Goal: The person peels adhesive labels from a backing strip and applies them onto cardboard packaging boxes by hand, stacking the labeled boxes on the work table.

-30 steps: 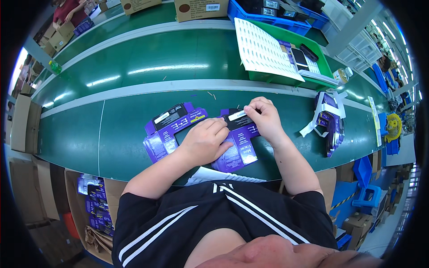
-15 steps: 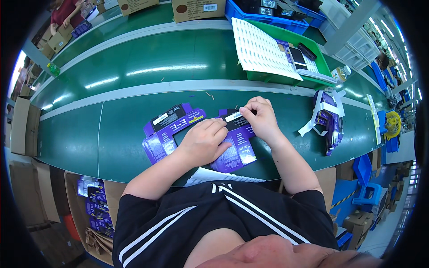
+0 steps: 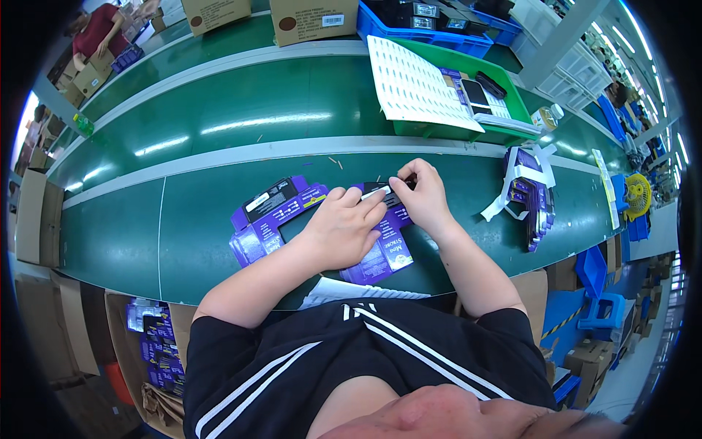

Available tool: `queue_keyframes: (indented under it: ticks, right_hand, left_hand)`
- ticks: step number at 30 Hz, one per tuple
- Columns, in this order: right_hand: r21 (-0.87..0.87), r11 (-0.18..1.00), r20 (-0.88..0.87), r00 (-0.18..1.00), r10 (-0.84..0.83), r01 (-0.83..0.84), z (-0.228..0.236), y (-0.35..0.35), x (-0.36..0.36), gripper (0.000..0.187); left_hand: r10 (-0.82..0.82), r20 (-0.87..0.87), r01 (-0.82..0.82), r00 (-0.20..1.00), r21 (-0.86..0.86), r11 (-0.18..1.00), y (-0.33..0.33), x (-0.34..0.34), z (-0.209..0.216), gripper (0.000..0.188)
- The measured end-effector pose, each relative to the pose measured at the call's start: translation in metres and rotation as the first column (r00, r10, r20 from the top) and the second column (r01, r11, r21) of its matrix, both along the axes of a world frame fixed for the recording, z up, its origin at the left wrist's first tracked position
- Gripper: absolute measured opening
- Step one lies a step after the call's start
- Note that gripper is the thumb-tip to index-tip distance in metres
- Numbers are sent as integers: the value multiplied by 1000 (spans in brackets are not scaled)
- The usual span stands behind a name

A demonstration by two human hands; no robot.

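Two flat purple carton blanks lie on the green bench before me. The left purple carton blank (image 3: 252,245) has a white label (image 3: 258,201) on its black panel. Over the right purple carton blank (image 3: 393,256), my left hand (image 3: 344,228) lies palm down with its fingers stretched out, the fingertips by a white sticker label (image 3: 376,194) on the black flap. My right hand (image 3: 424,196) has thumb and forefinger pinched together at the right end of that sticker. Part of the right blank is hidden under my hands.
On the right stands a stack of purple cartons (image 3: 540,208) with white strips draped over it. Farther back, a green tray (image 3: 515,124) holds a white sticker sheet (image 3: 417,84) and a phone (image 3: 475,95). A carton (image 3: 179,340) of purple boxes sits below left.
My left hand has shifted slightly up and right, its fingers now stretched toward the sticker label. My right hand remains at the label's end. The whole view has shifted a little.
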State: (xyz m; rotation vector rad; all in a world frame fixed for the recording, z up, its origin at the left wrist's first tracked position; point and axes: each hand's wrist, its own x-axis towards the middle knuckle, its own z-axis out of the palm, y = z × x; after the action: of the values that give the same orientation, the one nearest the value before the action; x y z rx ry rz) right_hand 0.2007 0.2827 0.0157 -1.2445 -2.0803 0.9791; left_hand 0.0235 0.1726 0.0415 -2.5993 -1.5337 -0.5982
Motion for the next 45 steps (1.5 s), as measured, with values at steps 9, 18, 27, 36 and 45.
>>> queue_keyframes:
  ticks: [9,18,27,36,45]
  right_hand:
    - [215,823,384,820,424,-526,49,11,42,73]
    - [120,760,454,716,530,-639,79,25,40,87]
    - [558,661,305,865,399,-501,101,-22,7,76]
    - [458,703,241,837,491,-544,82,-24,22,57]
    - [422,669,231,786,574,-612,70,-21,22,47]
  left_hand:
    - [104,50,-101,993,-45,994,-3,5,-12,45]
    - [109,148,-116,983,40,992,1,-11,9,55]
    - [345,11,-345,938,-35,938,-21,-29,73,77]
    - [589,-193,-619,784,-297,727,-34,-101,-22,81]
    - [613,-241,-653,753,-393,648,-36,-104,-26,80]
